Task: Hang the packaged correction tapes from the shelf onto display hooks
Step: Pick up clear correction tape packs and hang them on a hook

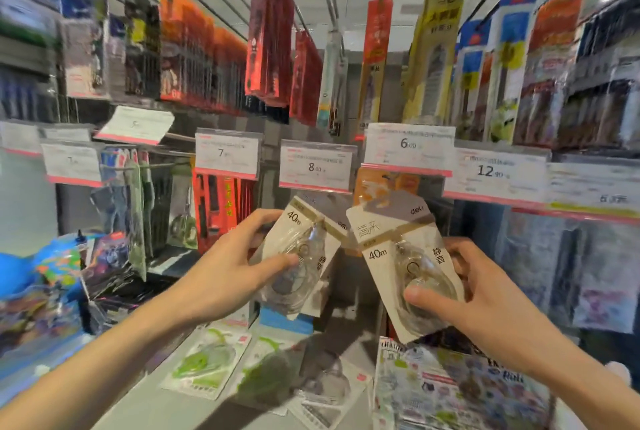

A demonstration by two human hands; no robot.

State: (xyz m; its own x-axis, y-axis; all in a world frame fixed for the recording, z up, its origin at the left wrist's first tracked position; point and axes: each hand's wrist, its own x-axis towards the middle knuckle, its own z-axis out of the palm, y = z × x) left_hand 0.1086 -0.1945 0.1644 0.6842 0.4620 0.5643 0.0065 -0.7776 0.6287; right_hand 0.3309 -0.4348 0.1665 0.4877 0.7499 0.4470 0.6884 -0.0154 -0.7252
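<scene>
My left hand point(228, 270) grips a cream-carded correction tape pack point(304, 249) marked 40m, thumb across its clear blister, tilted to the right. My right hand point(485, 298) holds a second, matching correction tape pack point(391, 253) by its lower right, thumb on the blister, tilted left. Both packs are raised just under the price tags reading 8.00 point(316, 166) and 6.00 point(408, 145). The hooks behind the tags are hidden. More packs, green-carded correction tapes point(207, 360), lie flat on the shelf point(149, 398) below.
Hanging stationery packs fill the upper rows, red ones point(270, 31) in the middle and a yellow one point(436, 48) to the right. A 12.90 tag point(490, 171) is at right. Colourful packs point(467, 391) lie lower right, blue toys point(45, 277) at left.
</scene>
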